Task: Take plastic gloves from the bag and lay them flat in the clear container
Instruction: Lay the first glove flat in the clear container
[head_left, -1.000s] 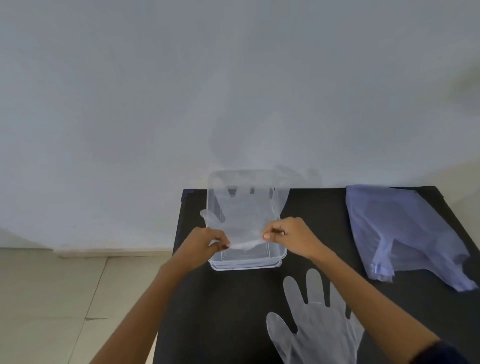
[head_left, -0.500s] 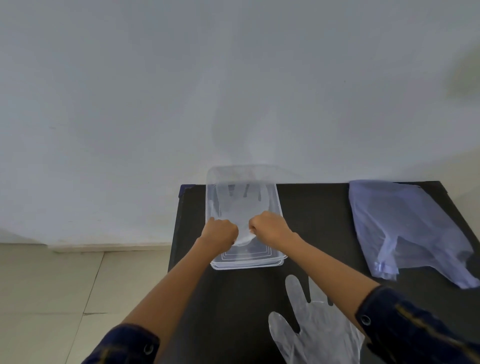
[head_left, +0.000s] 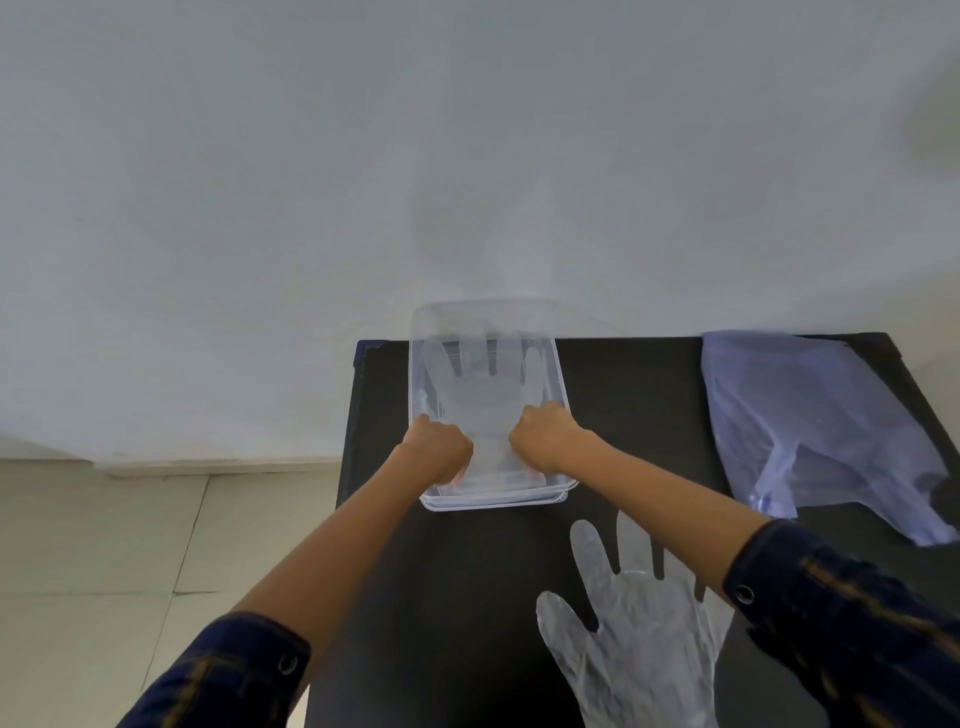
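1. The plastic glove (head_left: 485, 384) is spread in the clear container (head_left: 562, 410), fingers pointing at the far wall, cuff at the near end. Looks pretty flat already.
2. Left hand (head_left: 439, 449) and right hand (head_left: 545, 436) are both curled into loose fists on the cuff, one each side. Can't tell if they're pinching the film or just pressing it down.
3. This stuff looks feather-light, floppy and clingy, so I'd guess it bunches or sticks to skin. Best held by the cuff corners, let go slowly.
4. A second glove (head_left: 639, 623) lies on the black table (head_left: 467, 597), near the person.
5. The bluish bag (head_left: 810, 421) sits off to the right, well apart.
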